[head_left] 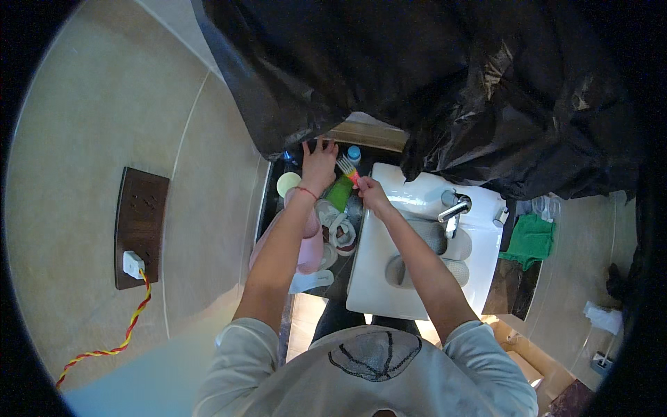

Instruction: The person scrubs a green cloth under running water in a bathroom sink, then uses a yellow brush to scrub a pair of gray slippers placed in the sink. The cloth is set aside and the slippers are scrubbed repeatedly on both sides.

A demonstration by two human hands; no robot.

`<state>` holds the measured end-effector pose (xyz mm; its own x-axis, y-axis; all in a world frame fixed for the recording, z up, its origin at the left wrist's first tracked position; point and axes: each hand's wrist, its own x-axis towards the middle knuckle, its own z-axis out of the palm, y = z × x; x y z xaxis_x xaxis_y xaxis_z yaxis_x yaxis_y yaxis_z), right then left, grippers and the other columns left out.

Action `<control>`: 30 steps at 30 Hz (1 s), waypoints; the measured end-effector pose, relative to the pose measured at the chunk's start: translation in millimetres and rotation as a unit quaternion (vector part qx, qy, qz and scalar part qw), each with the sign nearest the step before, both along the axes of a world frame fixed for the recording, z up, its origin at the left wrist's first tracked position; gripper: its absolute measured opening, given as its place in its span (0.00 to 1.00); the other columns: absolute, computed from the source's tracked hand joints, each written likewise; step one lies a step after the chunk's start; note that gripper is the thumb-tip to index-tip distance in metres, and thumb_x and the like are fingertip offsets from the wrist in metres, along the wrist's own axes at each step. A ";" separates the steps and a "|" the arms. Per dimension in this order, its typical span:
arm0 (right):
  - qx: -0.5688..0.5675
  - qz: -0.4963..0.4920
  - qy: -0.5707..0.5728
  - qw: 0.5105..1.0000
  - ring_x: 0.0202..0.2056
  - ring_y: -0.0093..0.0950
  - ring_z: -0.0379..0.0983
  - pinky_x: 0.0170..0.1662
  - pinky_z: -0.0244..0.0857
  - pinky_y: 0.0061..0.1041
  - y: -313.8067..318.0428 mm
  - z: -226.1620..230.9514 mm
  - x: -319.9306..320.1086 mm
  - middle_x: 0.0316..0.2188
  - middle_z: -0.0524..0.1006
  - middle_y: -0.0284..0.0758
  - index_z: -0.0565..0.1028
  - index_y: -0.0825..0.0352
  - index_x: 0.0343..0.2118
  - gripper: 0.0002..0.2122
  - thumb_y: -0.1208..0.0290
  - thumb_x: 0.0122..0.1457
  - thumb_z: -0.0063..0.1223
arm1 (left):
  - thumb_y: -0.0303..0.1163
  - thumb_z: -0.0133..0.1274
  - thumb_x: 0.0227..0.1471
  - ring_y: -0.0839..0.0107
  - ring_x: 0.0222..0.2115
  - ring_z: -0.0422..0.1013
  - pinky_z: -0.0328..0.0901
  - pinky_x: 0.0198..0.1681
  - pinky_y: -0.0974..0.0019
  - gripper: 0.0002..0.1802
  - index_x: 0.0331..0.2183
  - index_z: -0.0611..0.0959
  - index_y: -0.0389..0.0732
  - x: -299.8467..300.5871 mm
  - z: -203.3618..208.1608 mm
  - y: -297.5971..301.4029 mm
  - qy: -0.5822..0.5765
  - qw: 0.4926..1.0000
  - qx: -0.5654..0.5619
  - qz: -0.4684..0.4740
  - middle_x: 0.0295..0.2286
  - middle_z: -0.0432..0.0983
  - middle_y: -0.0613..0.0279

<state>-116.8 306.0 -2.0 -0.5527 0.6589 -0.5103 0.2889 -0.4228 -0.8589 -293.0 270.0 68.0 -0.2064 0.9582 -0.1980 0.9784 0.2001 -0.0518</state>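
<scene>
My left hand (319,169) reaches to the back of the dark counter left of the sink, its fingers spread and its palm turned down, with nothing visible in it. Just right of it, my right hand (373,194) grips a small tool (351,171) with a pink-orange handle and pale, fork-like prongs pointing up and left. Between the hands lies a green object (338,194), partly covered. A blue-capped bottle (354,155) stands behind the tool. Left of my left wrist is a pale green round thing (287,183). A pink item (311,251) lies partly under my left forearm.
A white sink (361,278) with a chrome faucet (454,208) holds grey, sole-shaped pieces. White looped items (341,232) sit on the counter. Black plastic sheeting (333,62) hangs over the back. A green cloth (531,240) lies right of the sink. A plugged socket panel (141,226) is on the left wall.
</scene>
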 end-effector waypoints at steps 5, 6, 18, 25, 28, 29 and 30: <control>0.017 0.002 0.004 1.000 0.12 0.17 0.52 0.15 0.45 0.21 6.1 -19.5 1.3 0.16 0.63 0.24 0.72 0.60 0.31 0.15 0.55 0.68 0.42 | 0.27 0.61 0.40 0.59 0.66 0.44 0.44 0.62 0.31 0.45 0.61 0.63 0.40 1.5 -29.4 -10.4 0.002 0.998 0.061 -0.011 0.65 0.51 0.61; 0.021 0.004 -0.006 1.000 0.12 0.17 0.52 0.15 0.45 0.21 6.8 -22.0 2.7 0.16 0.63 0.24 0.73 0.60 0.31 0.15 0.55 0.68 0.42 | 0.26 0.60 0.40 0.59 0.66 0.44 0.44 0.62 0.31 0.45 0.61 0.63 0.40 0.7 -27.2 -8.4 0.003 0.998 0.059 -0.014 0.64 0.51 0.61; -0.023 0.001 -0.008 1.000 0.12 0.16 0.51 0.14 0.45 0.22 5.7 -17.7 4.9 0.16 0.63 0.24 0.72 0.60 0.31 0.15 0.55 0.68 0.42 | 0.24 0.59 0.40 0.58 0.66 0.45 0.42 0.63 0.31 0.41 0.59 0.68 0.44 0.7 -8.7 4.9 0.048 0.999 0.005 -0.015 0.62 0.57 0.64; -0.023 -0.006 0.007 1.000 0.12 0.16 0.51 0.14 0.44 0.21 6.6 -21.3 10.1 0.15 0.62 0.23 0.72 0.60 0.31 0.15 0.54 0.68 0.42 | 0.29 0.51 0.48 0.56 0.65 0.50 0.44 0.61 0.29 0.31 0.57 0.71 0.42 -2.3 -8.9 0.4 -0.001 0.999 0.039 -0.028 0.60 0.61 0.64; -0.027 -0.005 0.017 0.999 0.12 0.16 0.51 0.14 0.45 0.21 4.6 -18.7 11.5 0.15 0.62 0.23 0.72 0.59 0.30 0.16 0.53 0.67 0.43 | 0.28 0.53 0.47 0.57 0.65 0.48 0.42 0.62 0.29 0.34 0.58 0.69 0.44 5.4 5.6 6.9 0.007 1.000 0.018 0.011 0.63 0.57 0.65; -0.029 -0.004 0.023 0.999 0.12 0.16 0.52 0.14 0.45 0.21 -3.0 -19.8 14.2 0.15 0.62 0.23 0.72 0.59 0.30 0.15 0.53 0.67 0.43 | 0.27 0.55 0.44 0.57 0.66 0.47 0.42 0.61 0.28 0.38 0.59 0.68 0.45 6.6 -6.1 -3.0 -0.005 0.999 0.030 0.010 0.63 0.55 0.66; -0.023 -0.001 0.032 0.999 0.12 0.16 0.52 0.14 0.45 0.21 -1.6 -17.0 10.6 0.15 0.62 0.23 0.72 0.59 0.30 0.15 0.53 0.67 0.43 | 0.26 0.58 0.42 0.56 0.66 0.45 0.43 0.61 0.27 0.41 0.60 0.66 0.45 1.8 -17.7 -8.4 -0.013 0.999 0.050 0.010 0.64 0.54 0.66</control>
